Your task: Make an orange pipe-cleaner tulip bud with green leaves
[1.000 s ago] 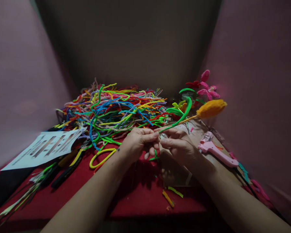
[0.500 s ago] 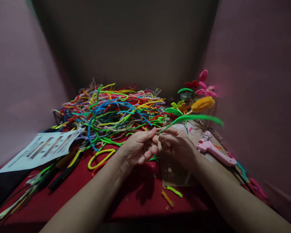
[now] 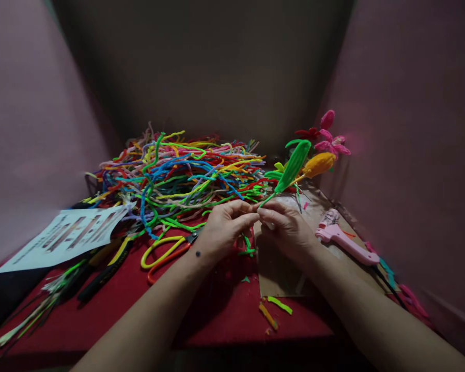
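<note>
Both my hands meet at the middle of a red table [image 3: 217, 315]. My left hand [image 3: 225, 227] pinches the lower end of a thin green stem. My right hand [image 3: 284, 227] is closed round the same stem just to the right. The stem rises up and right to a green pipe-cleaner leaf [image 3: 294, 164] and a yellow-orange fuzzy flower bud [image 3: 318, 164]. Behind my hands lies a big tangled heap of coloured pipe cleaners [image 3: 178, 173].
Yellow and orange handled scissors [image 3: 160, 253] lie left of my left hand. A pink glue gun [image 3: 344, 240] rests on brown cardboard [image 3: 282, 276] at the right. Pink pipe-cleaner flowers [image 3: 329, 139] stand at the back right. A printed sheet [image 3: 65, 235] lies left. Green and orange scraps [image 3: 273, 310] lie near the front.
The stem has turned between my fingers: the green leaf swung from flat and pointing right to upright beside the yellow bud. My hands stayed in the same place.
</note>
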Demonstrator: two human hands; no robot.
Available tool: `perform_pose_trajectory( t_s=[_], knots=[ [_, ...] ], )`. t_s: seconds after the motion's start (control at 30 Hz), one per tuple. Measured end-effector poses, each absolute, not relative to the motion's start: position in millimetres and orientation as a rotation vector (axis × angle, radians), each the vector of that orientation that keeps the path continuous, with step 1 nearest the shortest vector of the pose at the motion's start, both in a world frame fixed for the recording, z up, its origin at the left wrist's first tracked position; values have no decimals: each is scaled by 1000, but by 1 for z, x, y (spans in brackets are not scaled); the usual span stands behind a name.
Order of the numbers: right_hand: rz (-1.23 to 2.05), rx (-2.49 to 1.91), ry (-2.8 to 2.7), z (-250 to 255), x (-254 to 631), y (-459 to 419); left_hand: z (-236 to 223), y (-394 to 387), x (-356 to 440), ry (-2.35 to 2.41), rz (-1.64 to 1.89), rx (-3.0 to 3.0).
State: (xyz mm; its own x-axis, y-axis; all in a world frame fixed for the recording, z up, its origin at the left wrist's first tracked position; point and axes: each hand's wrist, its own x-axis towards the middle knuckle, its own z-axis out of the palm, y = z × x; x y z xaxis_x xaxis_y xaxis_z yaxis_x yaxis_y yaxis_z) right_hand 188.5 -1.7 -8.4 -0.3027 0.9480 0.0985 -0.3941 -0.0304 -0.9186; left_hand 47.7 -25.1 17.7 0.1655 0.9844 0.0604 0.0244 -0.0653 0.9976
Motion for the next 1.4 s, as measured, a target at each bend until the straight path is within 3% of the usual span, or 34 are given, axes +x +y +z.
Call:
perform_pose_trajectory(
  t_s=[0.13, 0.57, 1.4],
  knots=[
    [1638, -706, -1087, -7, 187, -2, 17, -23, 45, 1177, 1200, 1418],
    [1916, -602, -939, -7, 195, 3, 11, -17, 35, 569, 884, 743],
    [1964, -467, -1112, -13, 194, 6, 14, -21, 39, 598, 948, 767]
  ],
)
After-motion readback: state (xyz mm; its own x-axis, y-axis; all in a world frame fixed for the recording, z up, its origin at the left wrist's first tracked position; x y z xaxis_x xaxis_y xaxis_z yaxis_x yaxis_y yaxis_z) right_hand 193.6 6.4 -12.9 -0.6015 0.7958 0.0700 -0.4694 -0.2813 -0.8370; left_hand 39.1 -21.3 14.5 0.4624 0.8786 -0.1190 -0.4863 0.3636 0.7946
